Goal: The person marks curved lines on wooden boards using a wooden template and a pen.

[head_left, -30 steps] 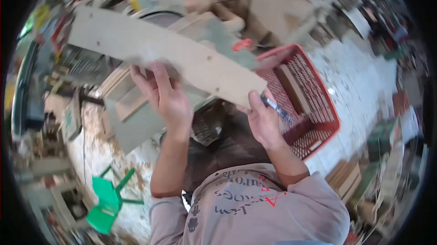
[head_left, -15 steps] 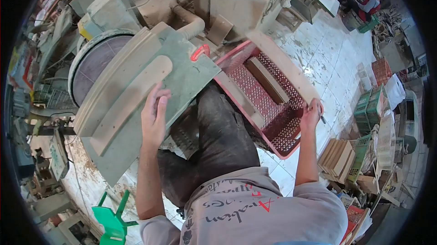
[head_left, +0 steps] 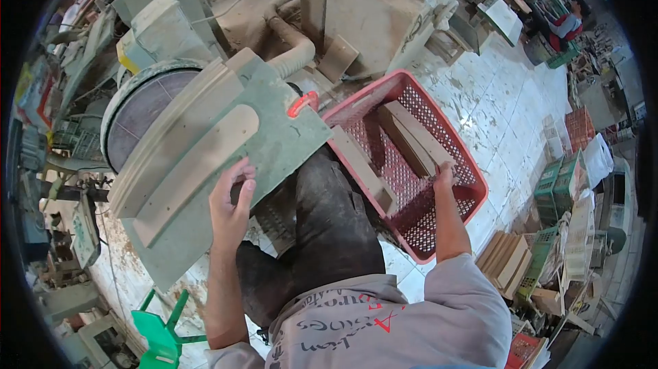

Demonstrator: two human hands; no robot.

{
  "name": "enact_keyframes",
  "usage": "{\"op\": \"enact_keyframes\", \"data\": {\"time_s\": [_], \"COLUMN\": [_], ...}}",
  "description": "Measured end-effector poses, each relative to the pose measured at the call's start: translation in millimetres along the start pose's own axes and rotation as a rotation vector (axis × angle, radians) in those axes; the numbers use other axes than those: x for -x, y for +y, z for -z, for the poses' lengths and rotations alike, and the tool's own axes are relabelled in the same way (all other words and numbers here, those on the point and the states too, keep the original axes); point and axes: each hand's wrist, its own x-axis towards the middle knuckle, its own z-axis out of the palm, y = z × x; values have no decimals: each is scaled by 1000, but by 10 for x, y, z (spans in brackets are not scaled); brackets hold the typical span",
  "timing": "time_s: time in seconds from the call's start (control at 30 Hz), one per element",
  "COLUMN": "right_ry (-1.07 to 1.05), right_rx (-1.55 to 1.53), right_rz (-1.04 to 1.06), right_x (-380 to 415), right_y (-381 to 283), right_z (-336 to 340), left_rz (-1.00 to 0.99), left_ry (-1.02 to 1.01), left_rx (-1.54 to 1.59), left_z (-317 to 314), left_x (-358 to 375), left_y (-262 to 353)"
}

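Observation:
My right hand [head_left: 445, 175] reaches into a red plastic crate [head_left: 480, 177] and grips the near end of a pale wooden board [head_left: 423, 134]. That board lies slantwise over other wooden pieces inside the crate. Along the crate's left side rests another wooden piece [head_left: 360, 163]. My left hand [head_left: 230, 201] hovers at the edge of a green worktable [head_left: 288, 137], fingers loosely bent and apart, holding nothing. Nearest to it is a long, round-ended wooden board [head_left: 199, 171] lying flat on the table.
Behind a curved wooden fence [head_left: 179, 118] stands a large round disc [head_left: 147, 118]. A red handle [head_left: 302, 104] sits at the table's corner. A green plastic chair [head_left: 159, 335] is at lower left, stacked wood [head_left: 506, 259] at right. Another person [head_left: 567, 25] sits far off.
My right hand has moved down and left, lowering the board from across the crate's far rim into the crate. My left hand has shifted only slightly; the view has tilted a little.

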Motion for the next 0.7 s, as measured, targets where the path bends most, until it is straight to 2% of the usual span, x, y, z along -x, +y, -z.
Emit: {"op": "enact_keyframes", "data": {"time_s": [0.03, 0.2, 0.3, 0.4, 0.47, 0.5, 0.53, 0.6, 0.7], "right_ry": [-106, -72, -74, -107, -436, -259, -253, 75, 9], "right_rx": [13, 82, 75, 66, 21, 104, 104, 324, 252], "right_rz": [-19, 41, 60, 54, 65, 42, 42, 27, -4], "right_x": [-161, -518, -635, -1074, -1324, -999, -675, -184, -866], "right_y": [66, 326, 421, 569, 636, 446, 270, -1, 301], "right_z": [15, -104, -24, 173, 386, 270, 167, -22, 246], "left_rz": [-19, -37, -39, -49, -44, -41, -40, -44, -38], "left_ry": [-5, -10, -7, -18, -20, -13, -19, -24, -13], "left_rx": [-44, -92, -111, -147, -159, -169, -168, -201, -205], "left_z": [4, -5, -6, -4, -10, -15, -16, -19, -30], "left_x": [-1, -35, -34, -41, -40, -38, -38, -45, -39], "left_y": [5, 94, 99, 98, 109, 117, 122, 128, 123]}}
